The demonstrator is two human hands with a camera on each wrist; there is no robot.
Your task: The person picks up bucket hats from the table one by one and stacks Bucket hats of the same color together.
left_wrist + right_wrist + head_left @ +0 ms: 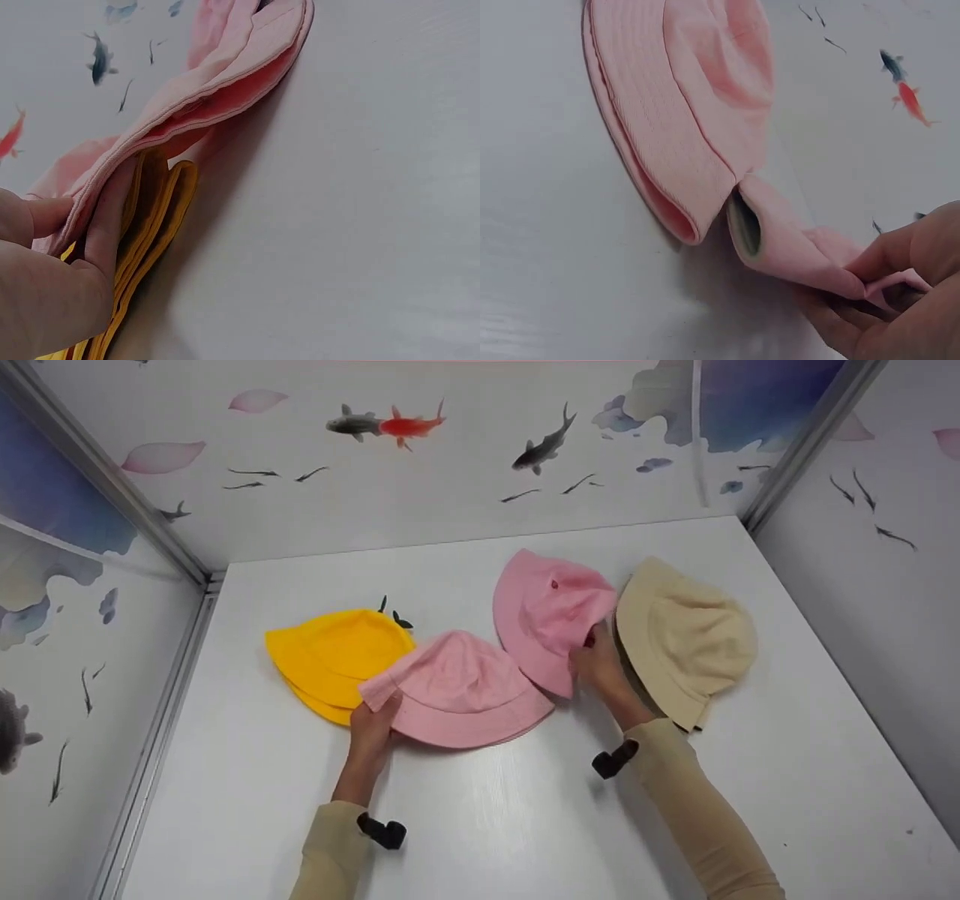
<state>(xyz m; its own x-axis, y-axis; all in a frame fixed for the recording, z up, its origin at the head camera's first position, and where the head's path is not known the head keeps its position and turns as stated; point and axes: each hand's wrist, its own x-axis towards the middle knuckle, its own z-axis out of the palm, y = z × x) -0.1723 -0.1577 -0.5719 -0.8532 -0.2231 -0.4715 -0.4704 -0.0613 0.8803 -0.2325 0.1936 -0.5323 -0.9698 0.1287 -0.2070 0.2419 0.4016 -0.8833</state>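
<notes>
A light pink bucket hat (465,682) lies folded flat in the middle of the table. My left hand (373,727) pinches its brim at the left corner; the left wrist view shows thumb and fingers on either side of that brim (202,97). Just behind and to the right is a deeper pink bucket hat (555,615) with a small dark red mark. My right hand (602,664) pinches this hat near its right side, and in the right wrist view its folded edge (795,255) shows a greyish-green inside. The two pink hats meet at their brims.
A yellow hat (337,652) with dark leaf-like bits on top lies at the left, partly under the light pink brim. A beige bucket hat (697,637) lies at the right, beside my right hand. Printed panels (465,495) wall the white table (480,825).
</notes>
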